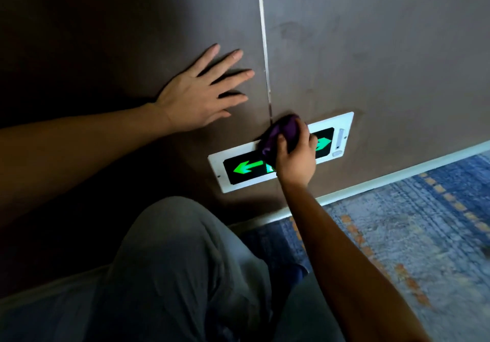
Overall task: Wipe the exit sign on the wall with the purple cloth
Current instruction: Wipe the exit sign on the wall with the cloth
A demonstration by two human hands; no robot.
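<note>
Item 1. Exit sign (281,153): long white-framed plate set low on the brown wall (384,49), just above the skirting; black face with lit green arrows pointing left and right. Its middle is covered by the cloth and hand.

Item 2. Purple cloth (285,132): bunched, lying against the upper middle of the sign, beside the thin metal strip (263,36) that runs down the wall.

Item 3. Right hand (295,156): grip curled round the cloth, fingers and thumb pinching the wad and pressing it to the sign face.

Item 4. Left hand (201,92): fingers straight and spread, palm flat on the wall up and left of the sign, holding nothing; it reads as a brace.

Item 5. Surroundings: grey-trousered knee (172,262) in the foreground; blue patterned carpet (411,235) at right.

Step in hand, by judgement: the wiping itself, mid-sign. The left arrow and the right end are uncovered; whether they are already clean cannot be told.

Next move calls for: steady pressure while sliding the cloth along the length of the plate to both ends and over the white frame, keeping the wad flat.

Containers: none in view.
</note>
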